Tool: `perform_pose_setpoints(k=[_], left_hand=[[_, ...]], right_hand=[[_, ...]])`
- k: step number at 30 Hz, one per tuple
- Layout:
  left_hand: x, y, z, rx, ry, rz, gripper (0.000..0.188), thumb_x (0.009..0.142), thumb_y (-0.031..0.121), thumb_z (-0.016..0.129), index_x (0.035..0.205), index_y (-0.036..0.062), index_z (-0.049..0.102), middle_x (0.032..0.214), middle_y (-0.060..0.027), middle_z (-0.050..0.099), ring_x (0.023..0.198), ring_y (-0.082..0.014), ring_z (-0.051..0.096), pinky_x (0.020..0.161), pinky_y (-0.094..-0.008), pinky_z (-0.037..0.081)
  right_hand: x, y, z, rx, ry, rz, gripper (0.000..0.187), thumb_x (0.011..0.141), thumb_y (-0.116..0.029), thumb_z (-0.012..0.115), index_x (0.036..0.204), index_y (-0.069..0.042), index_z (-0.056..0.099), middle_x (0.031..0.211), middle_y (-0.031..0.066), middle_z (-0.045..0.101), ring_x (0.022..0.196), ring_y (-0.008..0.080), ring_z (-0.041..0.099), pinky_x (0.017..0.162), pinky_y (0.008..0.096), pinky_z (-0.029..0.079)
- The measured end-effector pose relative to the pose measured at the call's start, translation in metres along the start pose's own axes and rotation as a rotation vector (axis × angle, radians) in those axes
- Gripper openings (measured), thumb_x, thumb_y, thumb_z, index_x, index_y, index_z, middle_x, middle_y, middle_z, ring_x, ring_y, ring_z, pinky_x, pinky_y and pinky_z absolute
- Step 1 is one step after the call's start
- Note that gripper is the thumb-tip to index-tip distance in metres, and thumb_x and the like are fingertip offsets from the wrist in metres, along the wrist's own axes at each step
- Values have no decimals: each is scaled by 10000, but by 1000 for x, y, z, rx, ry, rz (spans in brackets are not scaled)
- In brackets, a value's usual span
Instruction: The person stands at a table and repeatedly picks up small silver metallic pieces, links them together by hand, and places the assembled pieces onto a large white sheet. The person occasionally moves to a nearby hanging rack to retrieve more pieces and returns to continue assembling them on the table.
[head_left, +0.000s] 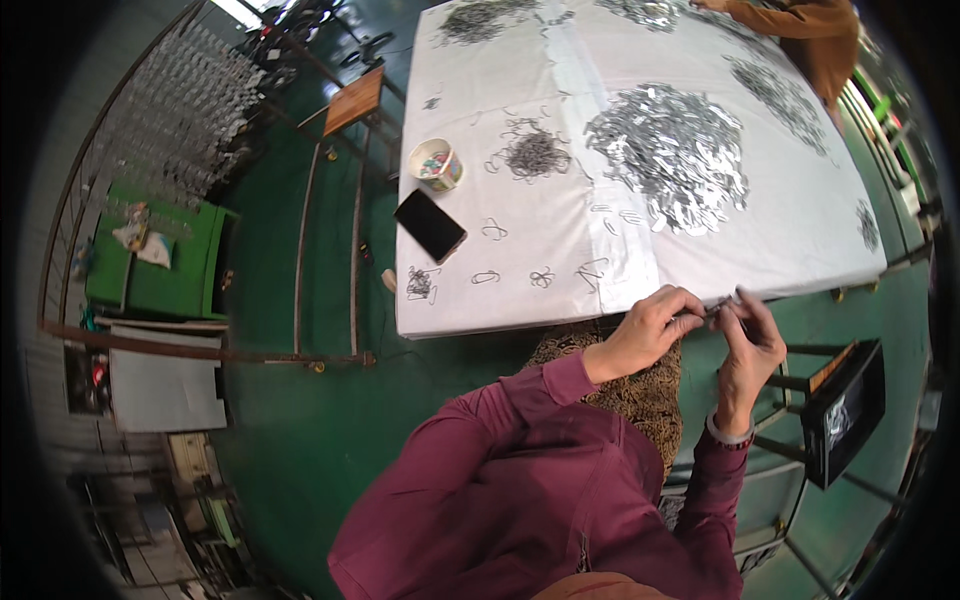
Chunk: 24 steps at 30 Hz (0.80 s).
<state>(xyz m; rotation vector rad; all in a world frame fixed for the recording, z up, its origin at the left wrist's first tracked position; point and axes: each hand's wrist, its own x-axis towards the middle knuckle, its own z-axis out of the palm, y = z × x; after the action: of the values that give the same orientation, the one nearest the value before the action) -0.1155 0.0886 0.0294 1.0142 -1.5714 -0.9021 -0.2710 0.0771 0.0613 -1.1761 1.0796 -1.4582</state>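
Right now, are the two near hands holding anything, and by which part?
The left hand and right hand pinch a small dark piece between fingertips; which part each grips is too small to tell.

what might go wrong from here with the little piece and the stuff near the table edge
The left hand and right hand hold a small dark piece by the near edge of the table; if it slips, it might fall to the floor.

The phone lies near the left edge and could get knocked off.

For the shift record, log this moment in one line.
left hand: pinching small dark piece | right hand: at same piece | silvery pile: on white cloth
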Motion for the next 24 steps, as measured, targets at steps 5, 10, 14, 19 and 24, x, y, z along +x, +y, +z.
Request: perform_pose_setpoints(k=[5,10,14,19,24], left_hand=[[9,-44,-56,260,216,-92,337,817,119,689,1128,29,595,1077,-92,619,905,-224,620,769,-327,501],[56,-148,-193,834,455,-208,123,801,101,622,849,9,688,815,-198,657,777,-359,635,716,-408,492],[65,-190,-216,1079,338,-369,146,782,122,652,780,-23,666,792,-236,646,807,-393,630,730,-465,491],[77,-177,-189,1340,162,-365,134,796,-19,528,899,-90,577,955,-248,545,899,-397,589,731,-444,535],[79,-185,-205,1393,47,-246,140,772,-48,547,906,-85,559,958,-247,557,879,-393,593,733,-430,537]], right_hand=[[-3,6,2,9,-3,17,174,779,132,614,938,70,650,811,70,616,691,115,589,659,227,489],[0,2,-2,-1,-17,44,141,771,125,622,901,83,656,796,70,611,679,114,590,608,215,491],[3,-7,0,-2,-14,110,134,767,104,644,898,82,658,778,63,636,655,102,595,603,208,489],[1,-7,-8,28,2,113,151,771,91,647,920,74,669,788,57,651,648,88,594,615,191,474],[-6,-11,-6,30,-5,121,158,774,77,652,929,64,676,793,51,659,654,70,595,613,185,474]])
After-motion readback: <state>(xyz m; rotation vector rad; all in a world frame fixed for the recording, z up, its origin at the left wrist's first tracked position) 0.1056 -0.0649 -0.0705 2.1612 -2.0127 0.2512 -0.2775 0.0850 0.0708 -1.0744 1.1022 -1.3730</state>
